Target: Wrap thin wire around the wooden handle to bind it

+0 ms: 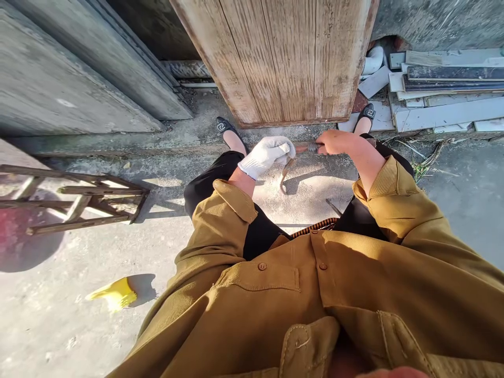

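Observation:
My left hand (270,156) wears a white knitted glove. Its fingers are closed around a sickle where the handle meets the blade. Bare, my right hand (334,143) grips the far end of the reddish-brown handle, beside a band of grey wire (314,147) wound round it. The sickle's curved, brownish blade (286,173) hangs below the glove, pointing back toward me over the concrete. The glove hides part of the tool. Both hands are between my spread knees.
A worn wooden panel (283,58) leans ahead of me. Stacked boards (449,89) and a white pipe (373,61) are at right. Left are grey slabs (71,68), a wooden frame (86,199) and a yellow object (116,294). A thin dark item (333,207) is near my right thigh.

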